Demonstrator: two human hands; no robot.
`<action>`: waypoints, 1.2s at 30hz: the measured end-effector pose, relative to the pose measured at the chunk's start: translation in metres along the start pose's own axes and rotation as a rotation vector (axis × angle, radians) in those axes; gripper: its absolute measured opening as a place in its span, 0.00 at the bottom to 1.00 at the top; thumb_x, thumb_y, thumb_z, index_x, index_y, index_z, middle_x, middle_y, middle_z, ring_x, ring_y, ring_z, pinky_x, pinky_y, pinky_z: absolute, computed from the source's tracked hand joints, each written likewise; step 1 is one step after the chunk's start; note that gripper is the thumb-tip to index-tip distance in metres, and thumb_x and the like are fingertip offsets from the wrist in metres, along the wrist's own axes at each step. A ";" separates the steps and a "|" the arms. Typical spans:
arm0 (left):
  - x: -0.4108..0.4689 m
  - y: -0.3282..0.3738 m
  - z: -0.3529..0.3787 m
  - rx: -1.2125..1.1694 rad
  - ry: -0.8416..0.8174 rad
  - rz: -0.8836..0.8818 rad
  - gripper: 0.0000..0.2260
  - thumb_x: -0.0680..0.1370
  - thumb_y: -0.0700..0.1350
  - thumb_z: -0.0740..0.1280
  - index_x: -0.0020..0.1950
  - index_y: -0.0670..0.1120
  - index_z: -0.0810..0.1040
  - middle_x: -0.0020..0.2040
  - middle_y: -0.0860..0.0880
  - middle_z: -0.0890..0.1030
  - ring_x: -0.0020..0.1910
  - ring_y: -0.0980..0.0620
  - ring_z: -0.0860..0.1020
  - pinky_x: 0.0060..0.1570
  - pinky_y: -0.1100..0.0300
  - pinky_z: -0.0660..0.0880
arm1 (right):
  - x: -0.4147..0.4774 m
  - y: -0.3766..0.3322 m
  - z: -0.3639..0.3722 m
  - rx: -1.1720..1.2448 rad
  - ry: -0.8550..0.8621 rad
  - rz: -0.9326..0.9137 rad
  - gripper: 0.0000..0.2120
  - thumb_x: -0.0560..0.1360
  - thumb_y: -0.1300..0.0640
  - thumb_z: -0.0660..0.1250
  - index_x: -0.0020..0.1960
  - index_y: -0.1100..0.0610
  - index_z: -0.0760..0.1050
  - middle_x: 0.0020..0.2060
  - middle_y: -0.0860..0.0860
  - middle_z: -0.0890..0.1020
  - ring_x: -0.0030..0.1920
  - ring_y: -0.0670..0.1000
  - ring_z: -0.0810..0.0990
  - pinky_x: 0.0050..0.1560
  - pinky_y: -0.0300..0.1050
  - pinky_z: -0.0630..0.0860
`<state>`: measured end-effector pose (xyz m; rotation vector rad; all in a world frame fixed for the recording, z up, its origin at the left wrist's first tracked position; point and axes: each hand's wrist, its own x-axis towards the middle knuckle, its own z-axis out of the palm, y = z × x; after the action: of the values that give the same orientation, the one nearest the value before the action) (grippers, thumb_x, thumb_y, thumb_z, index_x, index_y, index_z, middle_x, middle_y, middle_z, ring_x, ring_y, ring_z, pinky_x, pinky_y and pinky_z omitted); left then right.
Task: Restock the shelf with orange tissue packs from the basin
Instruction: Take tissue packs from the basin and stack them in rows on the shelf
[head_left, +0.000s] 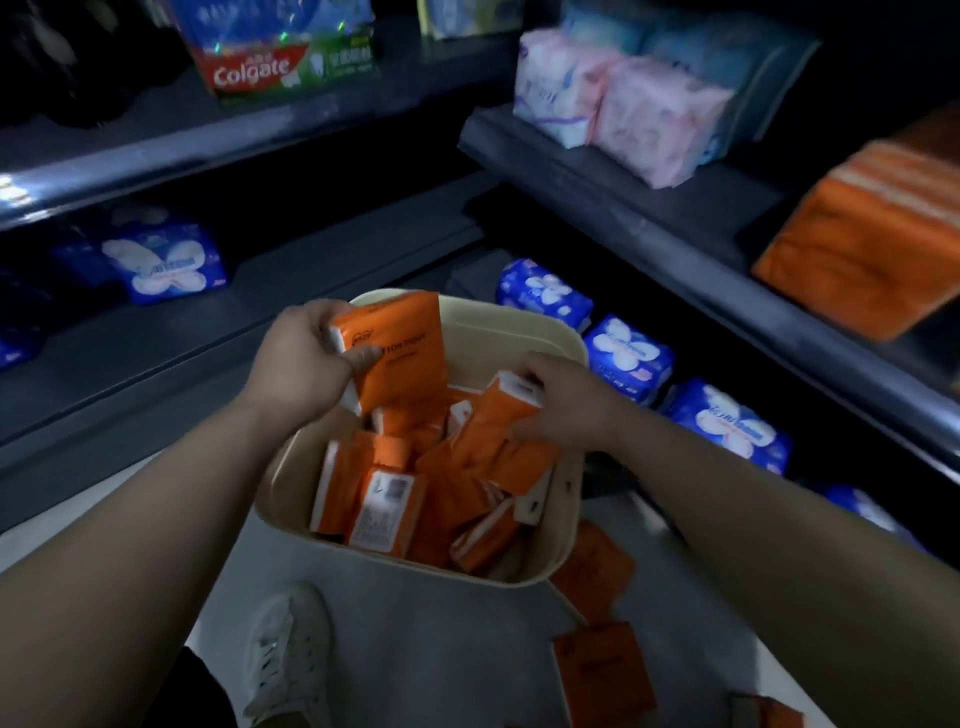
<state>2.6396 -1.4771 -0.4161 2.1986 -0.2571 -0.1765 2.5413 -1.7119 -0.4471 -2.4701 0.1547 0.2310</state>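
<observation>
Down on the grey floor (441, 649), in the head view, a cream basin (519, 332) sits between the person's 2 arms. It is full of orange tissue packs (395, 493), piled every which way, some flat and some on their sides.

The left hand (301, 358) grips 1 raised pack (400, 353) by its end, thumb on the front and fingers behind. It holds the pack upright over the far left side of the basin. The right hand (571, 400) reaches in from the right. Its fingers curl over the white end of a tilted pack (498, 415) that leans on the pile, so it is gripping that one too.

2 loose orange packs (597, 571) lie on the floor by the basin's right side. One is tucked against the basin. A white shoe (285, 649) stands near the basin, on the person's side.

Dark shelves are on both sides. On the right shelf (649, 208) an orange stack (857, 249) sits at the far right, well apart from some pink packs (623, 104) further back. Below that shelf, blue packs (628, 353) stand in a row near the basin. A lone blue pack (166, 265) is on the low left shelf, and a Colgate box (280, 52) sits on the shelf above it.
</observation>
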 end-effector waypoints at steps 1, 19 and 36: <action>-0.003 0.011 0.002 -0.003 -0.011 0.019 0.19 0.71 0.44 0.73 0.60 0.49 0.75 0.53 0.48 0.78 0.51 0.48 0.78 0.53 0.49 0.77 | -0.013 -0.001 -0.017 0.020 0.041 -0.012 0.24 0.65 0.55 0.76 0.58 0.56 0.72 0.47 0.49 0.75 0.47 0.49 0.74 0.43 0.42 0.69; -0.106 0.281 0.105 -0.290 -0.260 0.482 0.13 0.72 0.48 0.73 0.55 0.47 0.78 0.47 0.50 0.82 0.45 0.54 0.80 0.51 0.56 0.78 | -0.320 0.042 -0.243 0.347 0.850 0.148 0.21 0.66 0.58 0.77 0.54 0.50 0.71 0.41 0.48 0.77 0.40 0.46 0.76 0.41 0.45 0.77; -0.208 0.485 0.343 -0.065 -0.540 0.801 0.22 0.72 0.48 0.72 0.65 0.48 0.74 0.53 0.50 0.78 0.47 0.55 0.75 0.43 0.68 0.68 | -0.509 0.199 -0.305 0.481 1.546 0.610 0.31 0.67 0.55 0.76 0.65 0.55 0.65 0.50 0.47 0.74 0.46 0.47 0.77 0.48 0.39 0.70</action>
<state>2.3043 -1.9738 -0.2231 1.7848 -1.3685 -0.3146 2.0496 -2.0285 -0.2250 -1.5222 1.3722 -1.3218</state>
